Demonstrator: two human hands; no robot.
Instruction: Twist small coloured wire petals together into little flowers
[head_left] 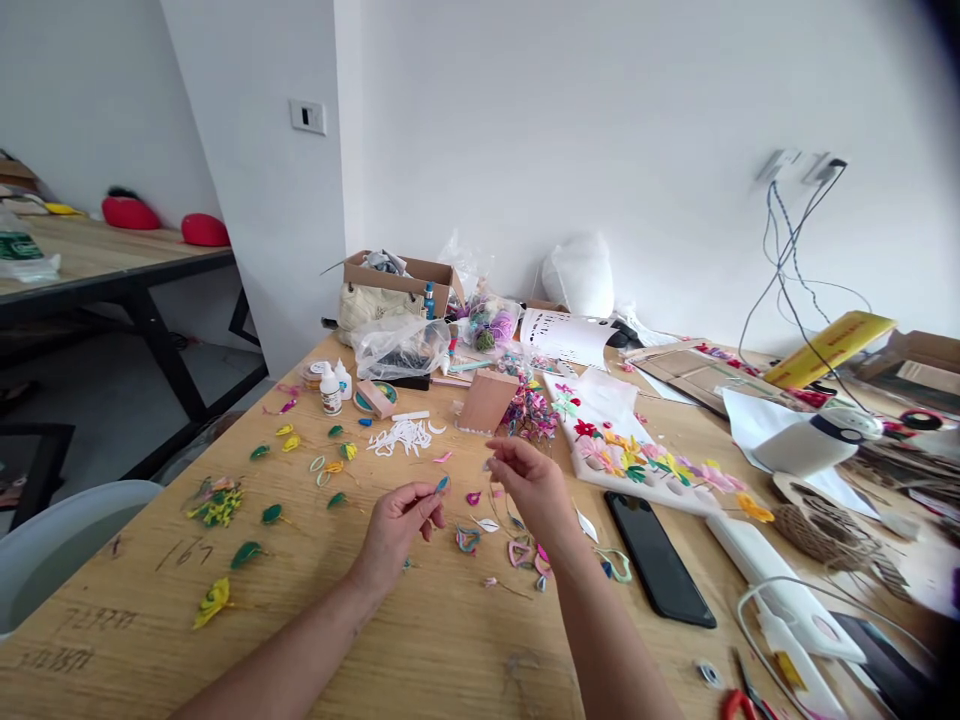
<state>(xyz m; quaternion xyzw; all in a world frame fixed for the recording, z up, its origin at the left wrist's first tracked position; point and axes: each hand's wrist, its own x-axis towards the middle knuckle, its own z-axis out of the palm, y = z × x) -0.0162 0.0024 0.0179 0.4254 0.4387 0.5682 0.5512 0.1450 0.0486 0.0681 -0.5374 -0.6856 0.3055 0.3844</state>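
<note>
Blue paper petal (pixel 442 485) pinched in left hand (pixel 394 530); right hand (pixel 534 487) nips a tiny piece (pixel 490 466), perhaps wire.

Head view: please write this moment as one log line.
left hand: pinches teal paper piece | right hand: pinched, item unclear | table: paper petals scattered

a pale wooden tabletop (pixel 337 640) carries a black phone (pixel 658 558) lying flat. just behind the phone sits a white tray of paper flowers (pixel 637 460); just right of it a white power strip (pixel 780 590), with a twine roll (pixel 814 530) beyond. left of the phone lie coiled paper shapes (pixel 469 540); far left, green and yellow paper leaves (pixel 247 553); behind and left, white paper strips (pixel 401 437), glue bottles (pixel 330 388) and a cardboard box (pixel 397 280)
</note>
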